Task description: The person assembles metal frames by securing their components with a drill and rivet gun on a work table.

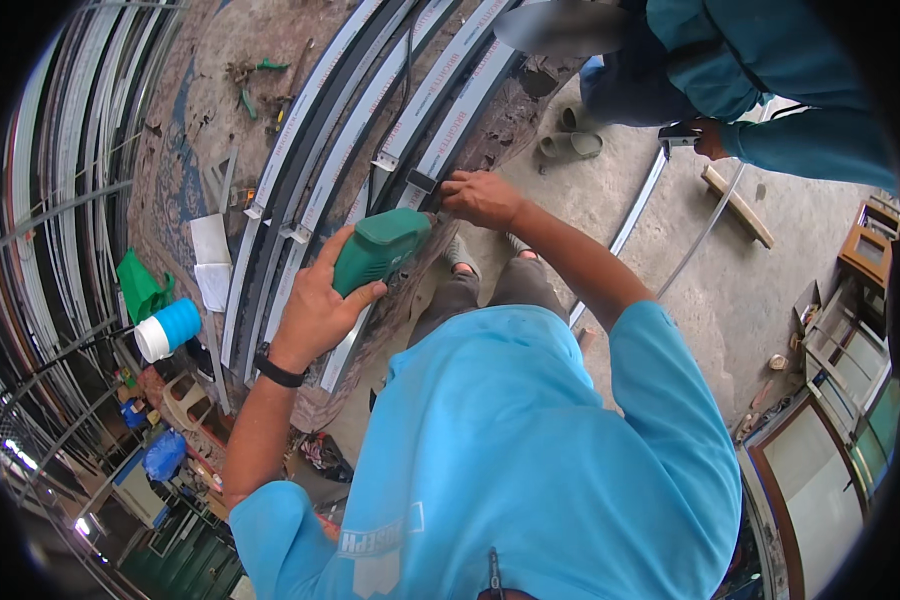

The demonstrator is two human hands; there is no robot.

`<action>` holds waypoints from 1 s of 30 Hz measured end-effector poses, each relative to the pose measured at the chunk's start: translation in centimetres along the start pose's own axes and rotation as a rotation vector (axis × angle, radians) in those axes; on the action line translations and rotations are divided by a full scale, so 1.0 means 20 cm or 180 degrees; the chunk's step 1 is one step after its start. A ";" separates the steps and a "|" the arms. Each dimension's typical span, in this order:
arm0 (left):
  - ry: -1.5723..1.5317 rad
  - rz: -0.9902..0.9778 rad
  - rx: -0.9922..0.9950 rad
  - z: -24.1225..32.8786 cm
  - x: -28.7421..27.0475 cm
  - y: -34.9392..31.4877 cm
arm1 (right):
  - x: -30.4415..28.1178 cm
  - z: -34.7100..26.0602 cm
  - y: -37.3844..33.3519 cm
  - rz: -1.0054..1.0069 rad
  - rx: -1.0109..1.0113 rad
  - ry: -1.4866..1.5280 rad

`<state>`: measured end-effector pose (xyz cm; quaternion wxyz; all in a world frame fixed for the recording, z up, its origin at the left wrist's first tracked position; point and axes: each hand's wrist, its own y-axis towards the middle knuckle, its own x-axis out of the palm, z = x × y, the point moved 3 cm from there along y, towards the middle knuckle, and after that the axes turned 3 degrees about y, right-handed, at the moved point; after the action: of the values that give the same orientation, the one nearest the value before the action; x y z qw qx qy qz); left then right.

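My left hand [320,305] is wrapped around a green power drill [382,240], its front end pointing right. My right hand [480,200] is closed just beyond the drill's front end, fingertips bent together at the edge of the nearest metal profile [460,115]. What those fingertips pinch, if anything, is too small to make out. Beside them a small black block [422,180] sits on that profile. Several long profiles with printed white film lie side by side on the worktable, under and left of the drill. Small silvery brackets [385,161] stick out from some of them.
A co-worker in a teal shirt [750,60] stands at the upper right, one hand at a long metal profile [638,212]. A wooden block [737,205] and sandals [572,147] lie on the floor. A blue-and-white cup [170,330] stands left, beside racked metal lengths [70,220]. Framed panels [810,480] lean right.
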<state>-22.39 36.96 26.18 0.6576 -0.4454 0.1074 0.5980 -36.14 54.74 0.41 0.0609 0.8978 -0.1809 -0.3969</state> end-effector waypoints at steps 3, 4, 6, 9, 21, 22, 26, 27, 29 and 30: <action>-0.0029 0.0007 0.0125 0.02 -0.01 0.02 | -0.01 -0.01 0.01 -0.0035 0.0032 -0.0013; -0.0046 -0.0005 0.0156 0.02 -0.01 0.02 | -0.01 -0.01 0.00 0.0059 -0.0055 0.0013; 0.0031 -0.0029 0.0067 0.02 -0.02 0.03 | 0.01 0.00 0.00 -0.0040 -0.0022 -0.0025; -0.0053 -0.0012 0.0200 0.02 -0.03 0.05 | 0.06 0.04 -0.02 0.0072 -0.0107 -0.0017; 0.0565 -0.0051 0.0025 0.08 -0.09 0.20 | 0.03 0.02 -0.02 -0.0056 -0.0258 -0.0260; 0.0564 -0.0089 0.0008 0.08 -0.09 0.20 | 0.02 0.01 0.00 -0.0095 -0.0292 -0.0222; 0.0607 -0.0064 0.0092 0.08 -0.07 0.18 | 0.00 -0.02 0.00 -0.0284 -0.0183 -0.0226; 0.0547 -0.0005 -0.0094 0.07 -0.07 0.16 | 0.00 -0.03 0.00 -0.0265 -0.0219 -0.0197; 0.0493 0.0013 -0.0035 0.06 -0.07 0.15 | -0.01 -0.04 0.01 -0.0220 -0.0253 -0.0216; 0.0417 0.0020 -0.0037 0.05 -0.08 0.14 | -0.02 -0.03 0.01 -0.0232 -0.0257 -0.0189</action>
<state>-25.77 36.32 26.56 0.6447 -0.4870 0.1481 0.5703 -35.90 54.72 1.11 0.0772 0.8885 -0.1337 -0.4322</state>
